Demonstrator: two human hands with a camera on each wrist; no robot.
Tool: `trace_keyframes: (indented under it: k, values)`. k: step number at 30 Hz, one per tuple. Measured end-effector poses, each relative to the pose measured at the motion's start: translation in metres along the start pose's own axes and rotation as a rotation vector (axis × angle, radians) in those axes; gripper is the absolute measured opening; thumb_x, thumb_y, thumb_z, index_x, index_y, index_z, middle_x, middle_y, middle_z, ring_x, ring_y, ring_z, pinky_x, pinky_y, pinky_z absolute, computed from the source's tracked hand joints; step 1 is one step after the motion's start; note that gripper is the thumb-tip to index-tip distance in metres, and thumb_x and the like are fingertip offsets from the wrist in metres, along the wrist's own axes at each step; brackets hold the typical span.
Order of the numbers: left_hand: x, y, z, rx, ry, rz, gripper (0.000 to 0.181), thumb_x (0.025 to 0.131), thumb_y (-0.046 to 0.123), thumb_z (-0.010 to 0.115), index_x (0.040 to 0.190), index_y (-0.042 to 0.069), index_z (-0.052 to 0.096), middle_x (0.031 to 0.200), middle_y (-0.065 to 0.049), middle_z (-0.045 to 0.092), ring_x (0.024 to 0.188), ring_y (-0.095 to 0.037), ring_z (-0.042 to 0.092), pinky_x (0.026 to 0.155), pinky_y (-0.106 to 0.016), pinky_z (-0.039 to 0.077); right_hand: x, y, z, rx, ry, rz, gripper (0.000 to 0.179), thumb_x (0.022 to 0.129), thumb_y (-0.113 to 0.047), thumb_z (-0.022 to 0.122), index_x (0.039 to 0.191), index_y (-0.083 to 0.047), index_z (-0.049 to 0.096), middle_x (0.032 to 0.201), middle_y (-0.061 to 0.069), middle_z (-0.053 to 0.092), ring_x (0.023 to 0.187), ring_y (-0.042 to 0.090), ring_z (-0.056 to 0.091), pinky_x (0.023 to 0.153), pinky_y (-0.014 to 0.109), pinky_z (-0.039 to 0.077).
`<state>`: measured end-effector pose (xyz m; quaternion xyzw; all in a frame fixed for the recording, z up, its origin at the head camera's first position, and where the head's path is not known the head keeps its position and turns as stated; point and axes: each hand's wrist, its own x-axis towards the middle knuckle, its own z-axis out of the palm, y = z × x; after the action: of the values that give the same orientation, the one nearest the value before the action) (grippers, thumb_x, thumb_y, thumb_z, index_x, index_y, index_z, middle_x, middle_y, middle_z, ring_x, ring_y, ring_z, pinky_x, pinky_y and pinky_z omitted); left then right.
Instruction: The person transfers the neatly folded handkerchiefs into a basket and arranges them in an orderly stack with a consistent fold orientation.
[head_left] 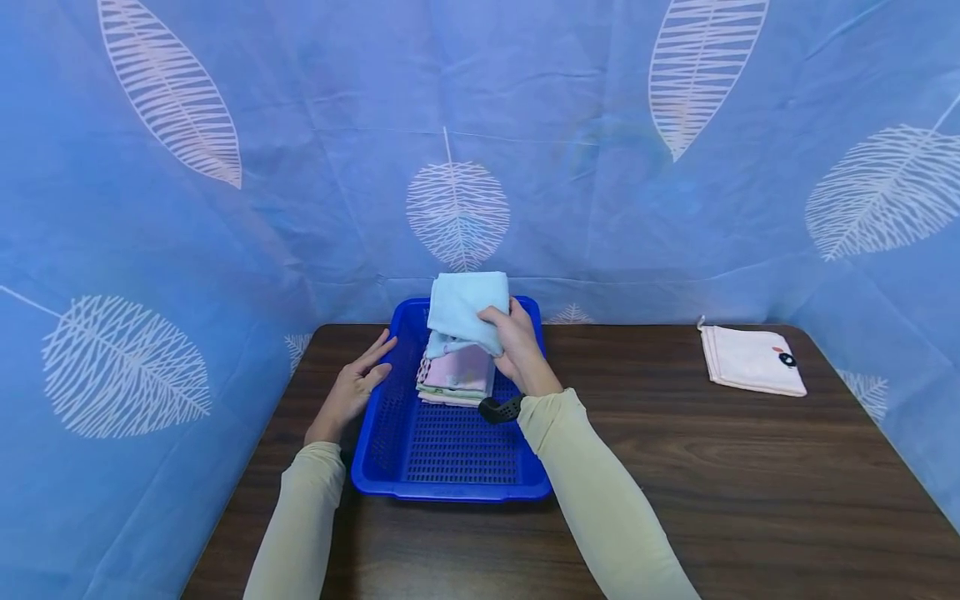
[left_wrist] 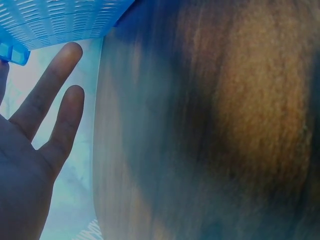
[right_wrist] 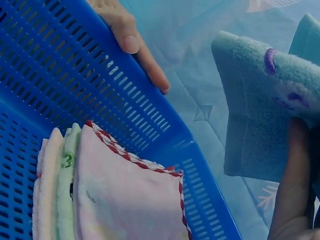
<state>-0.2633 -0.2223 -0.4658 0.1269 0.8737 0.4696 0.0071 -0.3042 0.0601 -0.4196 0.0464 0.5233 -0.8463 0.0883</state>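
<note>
My right hand pinches a folded light blue towel above the back part of a blue plastic basket. Purple stitching shows on this towel in the right wrist view. Below it, a stack of folded towels lies in the basket, topped by a pink towel with a red and white edge; a green towel lies beneath. My left hand rests at the basket's left rim, fingers spread and fairly straight. Its fingers extend beside the basket's slotted wall in the left wrist view.
A folded white towel with a small black and red motif lies at the back right of the dark wooden table. Blue leaf-patterned cloth hangs behind the table and along its sides.
</note>
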Motion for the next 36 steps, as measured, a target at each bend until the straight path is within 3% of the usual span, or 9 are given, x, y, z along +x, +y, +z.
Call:
trace_keyframes:
  k: [5, 11, 15, 25, 36]
  values:
    - [-0.004, 0.010, -0.001, 0.007, 0.002, 0.007, 0.048, 0.108, 0.017, 0.049, 0.155, 0.010, 0.043, 0.170, -0.009, 0.025, 0.158, -0.038, 0.022, 0.125, -0.065, 0.018, 0.002, 0.004, 0.001, 0.010, 0.020, 0.010, 0.053, 0.094, -0.008, 0.061, 0.143, -0.020, 0.045, 0.139, 0.010, 0.054, 0.126, 0.028, 0.060, 0.092, 0.035, 0.058]
    - [-0.004, 0.007, -0.001, -0.013, 0.004, 0.007, 0.048, 0.108, 0.018, 0.049, 0.155, 0.011, 0.043, 0.170, -0.008, 0.025, 0.158, -0.038, 0.022, 0.125, -0.065, 0.018, 0.005, 0.011, -0.002, 0.028, 0.032, 0.028, 0.061, 0.093, -0.006, 0.059, 0.149, -0.021, 0.040, 0.147, 0.011, 0.050, 0.134, 0.031, 0.056, 0.107, 0.048, 0.051]
    - [-0.005, 0.006, -0.001, -0.003, 0.003, 0.007, 0.048, 0.108, 0.018, 0.049, 0.155, 0.011, 0.043, 0.170, -0.008, 0.025, 0.158, -0.038, 0.022, 0.125, -0.064, 0.018, 0.007, 0.017, -0.004, 0.036, 0.037, 0.044, 0.064, 0.094, -0.006, 0.059, 0.152, -0.022, 0.037, 0.150, 0.010, 0.048, 0.137, 0.031, 0.053, 0.112, 0.049, 0.048]
    - [-0.002, 0.009, -0.005, -0.011, 0.002, 0.015, 0.048, 0.108, 0.017, 0.051, 0.155, 0.011, 0.045, 0.170, -0.011, 0.026, 0.158, -0.038, 0.022, 0.125, -0.064, 0.018, 0.011, 0.025, 0.001, -0.023, -0.004, 0.026, 0.065, 0.090, -0.003, 0.054, 0.150, -0.019, 0.037, 0.144, 0.012, 0.051, 0.129, 0.032, 0.058, 0.094, 0.043, 0.056]
    - [-0.003, 0.006, -0.001, -0.022, 0.016, 0.034, 0.047, 0.108, 0.016, 0.050, 0.154, 0.009, 0.045, 0.169, -0.012, 0.026, 0.158, -0.038, 0.022, 0.126, -0.064, 0.018, 0.009, 0.028, 0.005, -0.045, 0.010, 0.038, 0.076, 0.091, 0.000, 0.054, 0.159, -0.017, 0.025, 0.152, 0.015, 0.043, 0.134, 0.034, 0.051, 0.104, 0.050, 0.050]
